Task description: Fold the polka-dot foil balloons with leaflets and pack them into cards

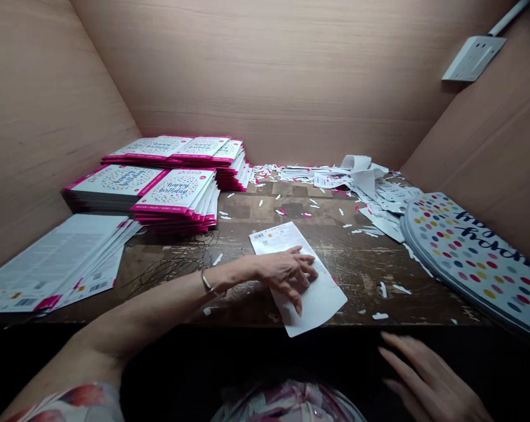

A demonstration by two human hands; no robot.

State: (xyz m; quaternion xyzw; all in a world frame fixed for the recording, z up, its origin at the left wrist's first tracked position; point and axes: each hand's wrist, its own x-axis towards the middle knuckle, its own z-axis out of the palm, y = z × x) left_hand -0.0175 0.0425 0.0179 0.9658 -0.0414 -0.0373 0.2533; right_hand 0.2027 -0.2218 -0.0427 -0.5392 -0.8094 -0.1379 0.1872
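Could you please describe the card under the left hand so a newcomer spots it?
Find the dark tabletop, then the middle of its near edge. A white card lies aslant there beneath the left hand. Unlike the stacked birthday packs at left, it lies apart.

head view | looking from wearer's head, forward and down | facing worktop (357, 278) and back wall (282, 76) | sitting near, framing left hand (289, 272), right hand (432, 378)
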